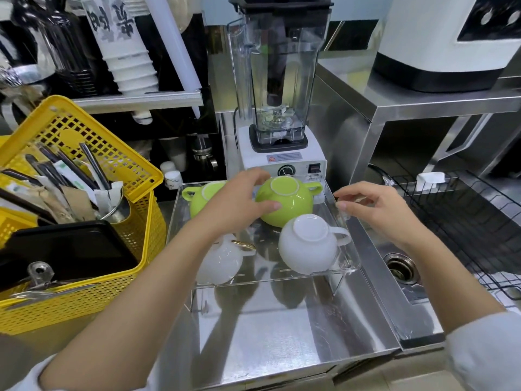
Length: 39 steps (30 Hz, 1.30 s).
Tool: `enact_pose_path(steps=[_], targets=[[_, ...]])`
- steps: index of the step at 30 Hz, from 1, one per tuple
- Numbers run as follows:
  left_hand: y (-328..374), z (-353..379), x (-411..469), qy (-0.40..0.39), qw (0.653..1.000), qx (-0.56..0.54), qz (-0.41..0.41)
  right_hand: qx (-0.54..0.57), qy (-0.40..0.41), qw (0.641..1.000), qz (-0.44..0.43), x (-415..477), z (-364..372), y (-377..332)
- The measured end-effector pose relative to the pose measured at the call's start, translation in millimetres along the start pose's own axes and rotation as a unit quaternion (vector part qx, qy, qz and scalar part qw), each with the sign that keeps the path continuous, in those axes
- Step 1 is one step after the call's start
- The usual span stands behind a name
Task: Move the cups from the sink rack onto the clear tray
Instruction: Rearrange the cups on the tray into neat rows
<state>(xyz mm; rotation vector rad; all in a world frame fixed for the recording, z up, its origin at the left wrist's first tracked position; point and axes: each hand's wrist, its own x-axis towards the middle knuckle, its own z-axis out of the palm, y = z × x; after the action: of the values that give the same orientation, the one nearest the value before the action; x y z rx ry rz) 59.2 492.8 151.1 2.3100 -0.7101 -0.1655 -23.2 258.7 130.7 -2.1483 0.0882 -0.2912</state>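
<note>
A clear tray (348, 249) on short legs stands on the steel counter and holds several upside-down cups. A green cup (293, 201) sits at its back right, a second green cup (201, 198) at its back left. One white cup (306, 246) is at the front right and another white cup (220, 262) with a gold handle at the front left. My left hand (242, 198) reaches over the tray, thumb touching the larger green cup, fingers spread. My right hand (375, 207) hovers at the tray's right rim, fingers loosely curled, holding nothing.
A black wire sink rack (465, 221) lies over the sink at the right, with the drain (400, 268) below it. A blender (279, 108) stands behind the tray. A yellow basket (84, 193) of utensils crowds the left. A white machine sits on the steel shelf (437, 100).
</note>
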Motion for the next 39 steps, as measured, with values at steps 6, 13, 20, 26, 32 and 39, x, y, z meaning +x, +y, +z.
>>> enact_pose_path(steps=[6, 13, 20, 26, 32, 39], targets=[[-3, 5, 27, -0.031, 0.996, 0.082, -0.036, -0.084, 0.009, 0.996, -0.006, 39, 9, 5], [0, 13, 42, -0.097, 0.975, 0.189, -0.065, -0.151, -0.017, 0.988, 0.007, 70, 24, 18], [2, 13, 46, -0.111, 0.976, 0.173, -0.068, -0.178, -0.046, 0.983, 0.001, 75, 26, 23], [5, 8, 46, -0.130, 0.983, 0.117, -0.049, -0.152, -0.032, 0.988, 0.004, 69, 23, 22], [0, 7, 49, -0.148, 0.984, 0.082, -0.045, -0.161, -0.031, 0.986, -0.006, 65, 23, 21], [-3, 6, 49, -0.144, 0.985, 0.080, -0.048, -0.152, -0.039, 0.988, 0.004, 62, 22, 19]])
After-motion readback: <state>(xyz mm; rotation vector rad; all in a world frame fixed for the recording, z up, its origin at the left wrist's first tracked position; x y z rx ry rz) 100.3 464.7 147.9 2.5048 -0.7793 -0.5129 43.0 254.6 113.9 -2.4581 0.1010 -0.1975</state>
